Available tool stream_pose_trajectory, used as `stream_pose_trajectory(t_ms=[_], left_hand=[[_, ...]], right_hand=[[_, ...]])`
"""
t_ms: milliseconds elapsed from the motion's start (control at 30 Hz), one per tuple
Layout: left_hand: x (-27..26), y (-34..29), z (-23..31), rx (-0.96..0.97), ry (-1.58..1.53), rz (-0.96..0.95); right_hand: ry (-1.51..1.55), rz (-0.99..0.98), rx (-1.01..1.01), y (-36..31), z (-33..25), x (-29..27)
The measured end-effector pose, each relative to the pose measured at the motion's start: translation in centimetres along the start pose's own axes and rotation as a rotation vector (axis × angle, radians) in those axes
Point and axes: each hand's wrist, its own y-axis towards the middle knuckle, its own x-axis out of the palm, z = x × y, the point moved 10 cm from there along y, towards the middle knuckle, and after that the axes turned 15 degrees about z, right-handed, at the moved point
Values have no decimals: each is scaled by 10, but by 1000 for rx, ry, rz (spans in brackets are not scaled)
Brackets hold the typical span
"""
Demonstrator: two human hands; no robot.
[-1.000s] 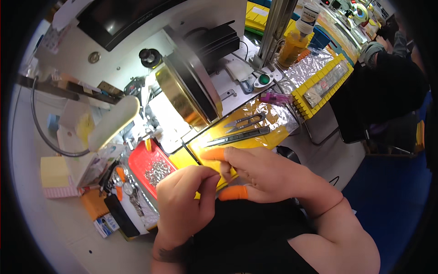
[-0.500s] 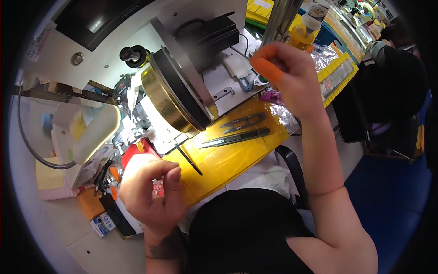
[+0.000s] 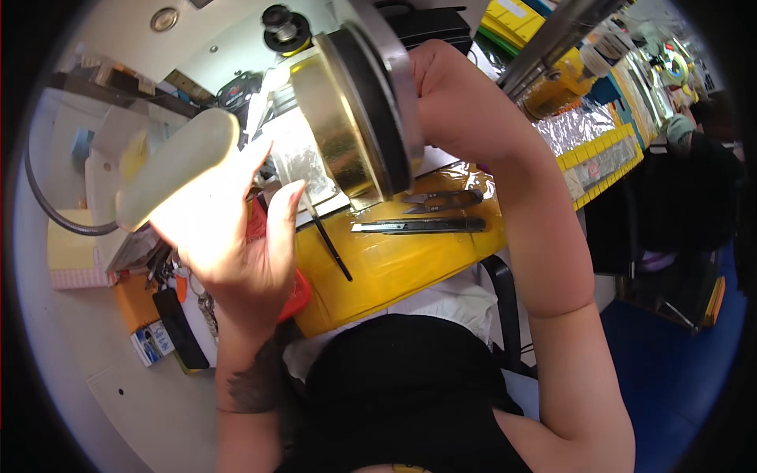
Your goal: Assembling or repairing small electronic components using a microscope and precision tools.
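Observation:
My left hand (image 3: 240, 240) is raised beside the lamp head, brightly lit, its fingers stretched out and the thumb apart. It holds nothing I can see. To its right stands a machine with a brass-coloured drum (image 3: 335, 130) and a black ring. My right hand (image 3: 449, 94) reaches behind the drum's metal plate (image 3: 394, 63), where its fingers are hidden. Below the drum, a utility knife (image 3: 418, 226), thread snips (image 3: 449, 200) and a thin black stick-like tool (image 3: 334, 254) lie on a yellow plastic-covered pad (image 3: 378, 276).
A pale lamp head (image 3: 177, 169) on a bent gooseneck stands at left. Part of a red tray (image 3: 296, 296) shows by my left wrist. A black phone-like object (image 3: 180, 327) lies at lower left. At right are a slanted metal post (image 3: 544, 51) and a yellow-edged tray (image 3: 603, 162).
My left hand has risen toward the lamp and opened from a curled pose. My right hand has moved left and in behind the drum's plate. The whole view has shifted.

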Motion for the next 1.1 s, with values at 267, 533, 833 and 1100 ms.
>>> stream_pose_trajectory(t_ms=[267,533,833,1100], left_hand=[[12,10,3,18,-136,7],[6,4,-5,-52,-133,19],[-29,-37,-96,-489,-249,60],[-10,-55,-120,-673,-340,-82]], right_hand=[[93,-6,30,2,-5,6],[-102,33,-101,4,-5,-7],[11,411,-108,-38,-5,-42],[-212,429,-300,-36,-11,-32]])
